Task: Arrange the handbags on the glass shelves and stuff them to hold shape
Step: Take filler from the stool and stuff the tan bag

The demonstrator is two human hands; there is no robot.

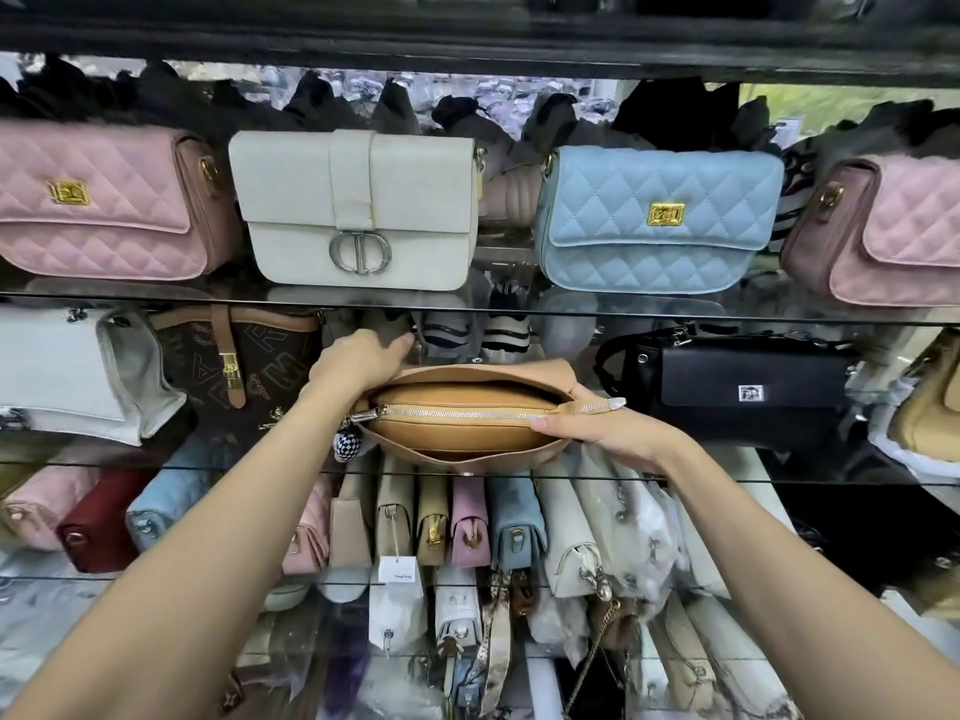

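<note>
A tan leather handbag (457, 428) with a silver zip along its top lies on the middle glass shelf (779, 472), between a brown monogram bag (244, 371) and a black bag (737, 387). My left hand (358, 358) holds the tan bag's far left edge, fingers over the back. My right hand (597, 426) grips its right end, thumb on the zip end. A checkered charm (345, 444) hangs from the zip pull at the left.
The upper glass shelf (493, 304) carries a pink quilted bag (104, 200), a white bag (358, 210), a blue quilted bag (660, 220) and another pink one (893, 231). Lower shelves hold several small bags standing on end, some wrapped in plastic (613, 532).
</note>
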